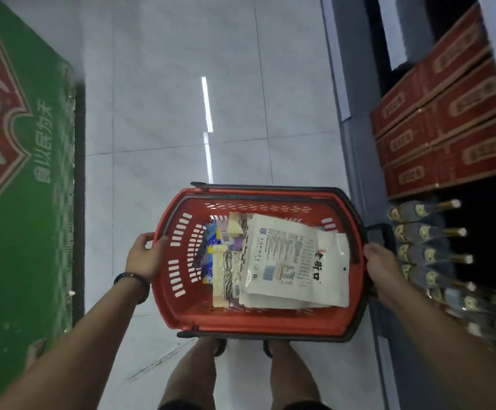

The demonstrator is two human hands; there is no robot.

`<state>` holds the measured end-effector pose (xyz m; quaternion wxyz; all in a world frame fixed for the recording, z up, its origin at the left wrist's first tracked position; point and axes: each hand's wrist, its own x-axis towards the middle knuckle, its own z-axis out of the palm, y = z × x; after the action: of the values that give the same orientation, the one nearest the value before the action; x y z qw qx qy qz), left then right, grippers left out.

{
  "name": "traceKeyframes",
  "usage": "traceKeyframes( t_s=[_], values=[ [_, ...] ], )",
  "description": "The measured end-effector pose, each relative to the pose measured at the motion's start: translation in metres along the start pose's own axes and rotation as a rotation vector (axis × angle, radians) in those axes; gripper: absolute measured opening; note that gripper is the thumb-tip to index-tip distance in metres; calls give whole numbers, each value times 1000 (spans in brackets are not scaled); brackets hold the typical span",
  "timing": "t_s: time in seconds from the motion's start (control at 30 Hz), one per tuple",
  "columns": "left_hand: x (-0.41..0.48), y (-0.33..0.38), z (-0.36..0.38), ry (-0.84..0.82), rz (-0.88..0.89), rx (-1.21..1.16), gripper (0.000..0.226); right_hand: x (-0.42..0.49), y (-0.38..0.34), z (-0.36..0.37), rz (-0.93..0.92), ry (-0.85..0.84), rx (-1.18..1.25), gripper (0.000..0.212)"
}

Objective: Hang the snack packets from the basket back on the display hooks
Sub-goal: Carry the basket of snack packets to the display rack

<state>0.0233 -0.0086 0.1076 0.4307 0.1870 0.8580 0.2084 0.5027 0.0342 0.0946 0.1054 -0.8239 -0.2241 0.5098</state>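
A red plastic basket (175, 309) with dark handles folded down hangs in front of me above the tiled floor. My left hand (144, 255) grips its left rim. My right hand (384, 273) grips its right rim. Inside lie several snack packets: a large white pouch (294, 261) with black lettering on top, a sunflower-seed packet (230, 276) beneath it, and a blue and yellow packet (211, 244) toward the left. No display hooks are in view.
A stack of green and red cartons (18, 173) stands at my left. On the right a dark shelf unit holds red boxes (448, 122) above a row of bottles (427, 255). Grey floor tiles (205, 99) run ahead between them.
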Motion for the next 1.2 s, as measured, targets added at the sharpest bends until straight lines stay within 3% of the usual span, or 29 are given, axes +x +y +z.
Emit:
traceKeyframes(
  t_s=[0.27,0.47,0.63,0.93,1.2],
  values=[
    [-154,115,-59,-41,218,-63,21,-180,18,-117,53,101,305,30],
    [-208,173,-74,-195,364,-24,23,-297,64,-144,66,254,529,32],
    [-251,201,-58,-433,494,106,24,-393,140,-134,196,468,791,30],
    [-368,167,-6,-747,722,394,31,-554,286,-91,347,766,1204,22],
    [-522,57,44,-961,903,659,34,-677,446,-34,509,978,1505,25]
  ],
)
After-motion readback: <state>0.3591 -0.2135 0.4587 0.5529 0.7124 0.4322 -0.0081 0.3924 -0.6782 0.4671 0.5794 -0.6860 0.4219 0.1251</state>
